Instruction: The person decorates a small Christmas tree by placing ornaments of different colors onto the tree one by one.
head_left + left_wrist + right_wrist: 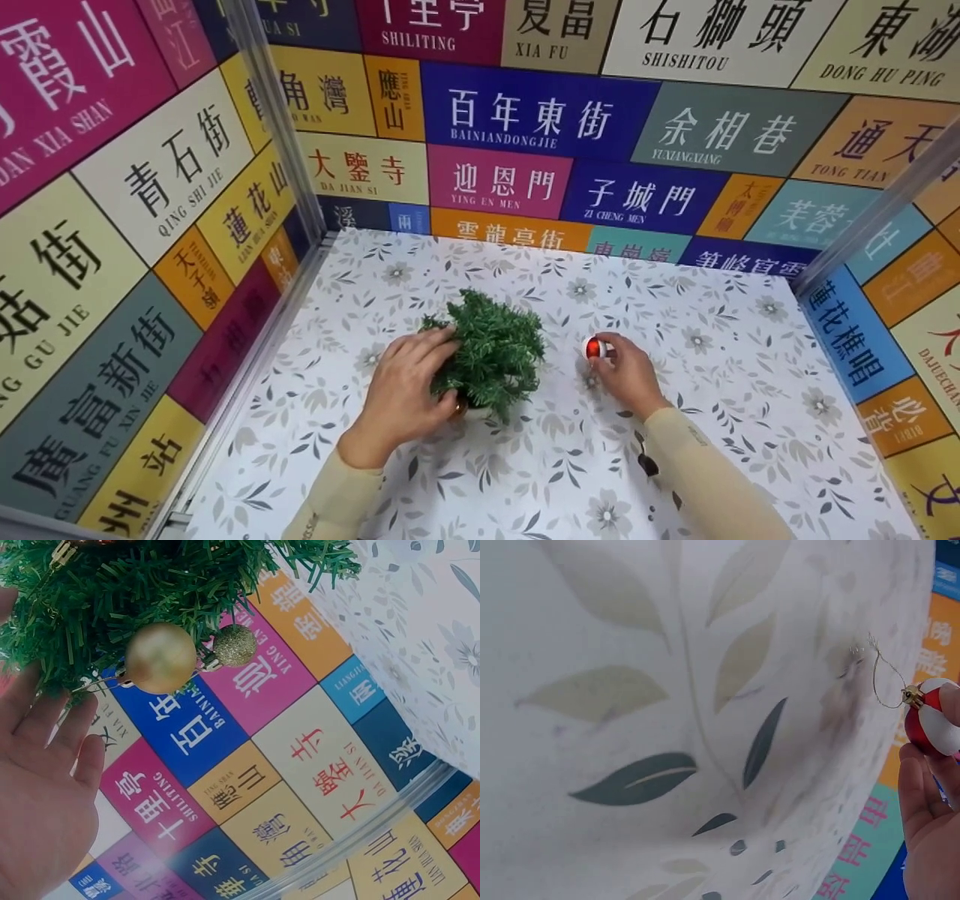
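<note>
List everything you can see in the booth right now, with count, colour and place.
Small tree: one, green, middle of the table, its left side held.
Gold baubles: two, one smooth and one glittery, hanging on the tree's branches.
Red and white bauble: one, with a thin wire loop, right of the tree.
Table cover: one, white with grey leaf print.
Wall panels: many coloured signs with Chinese street names, on three sides.
Left hand: one, fingers on the tree's left side.
Right hand: one, pinching the red and white bauble.
Sleeves: two, beige.
</note>
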A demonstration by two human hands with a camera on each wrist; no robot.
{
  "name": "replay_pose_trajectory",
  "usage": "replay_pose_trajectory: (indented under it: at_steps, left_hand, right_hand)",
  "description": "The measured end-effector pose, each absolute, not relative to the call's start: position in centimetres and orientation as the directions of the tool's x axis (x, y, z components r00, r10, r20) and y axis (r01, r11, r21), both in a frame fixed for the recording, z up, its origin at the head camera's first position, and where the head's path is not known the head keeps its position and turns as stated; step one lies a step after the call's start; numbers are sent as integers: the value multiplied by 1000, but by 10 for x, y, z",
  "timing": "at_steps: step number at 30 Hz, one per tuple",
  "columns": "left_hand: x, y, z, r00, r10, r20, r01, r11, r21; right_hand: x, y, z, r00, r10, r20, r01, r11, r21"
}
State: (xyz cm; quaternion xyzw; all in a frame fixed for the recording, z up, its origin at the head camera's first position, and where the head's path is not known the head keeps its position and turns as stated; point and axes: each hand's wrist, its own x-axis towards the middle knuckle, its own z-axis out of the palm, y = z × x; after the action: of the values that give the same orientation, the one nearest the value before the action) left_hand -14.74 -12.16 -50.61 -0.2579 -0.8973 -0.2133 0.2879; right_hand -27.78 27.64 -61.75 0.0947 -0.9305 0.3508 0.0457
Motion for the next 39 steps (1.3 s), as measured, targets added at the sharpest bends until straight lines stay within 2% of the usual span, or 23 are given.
replay_pose_trajectory:
  at_steps: [8,12,15,21,28,39]
  left_hand:
    - [-148,-122,-507,-688,337,642,591,773,228]
    - [-146,-123,-507,-695,338,635,585,779,225]
    - [-144,-123,-506,-696,339,633,581,783,220]
    - [-144,-122,-506,-680,341,649,588,783,204]
    - [-146,-118,-506,-628,327,706,611,769,188]
    - [-144,-103,-504,-531,320,785,647,751,132]
  right_hand:
    - [-247,259,-592,-964,-162,212,-267,584,-767]
    - [-227,248,-577,-945,-187,270,-327,463,-824]
    - [-210,237,-561,-916,-219,336,-397,375,-838]
    - [-182,220,-531,-829,-279,484,-550,255,-795]
    - [-169,207,-524,-804,-328,496,-554,110,-825]
    - [-152,187,-515,-787,-364,499,-522,-37,-852]
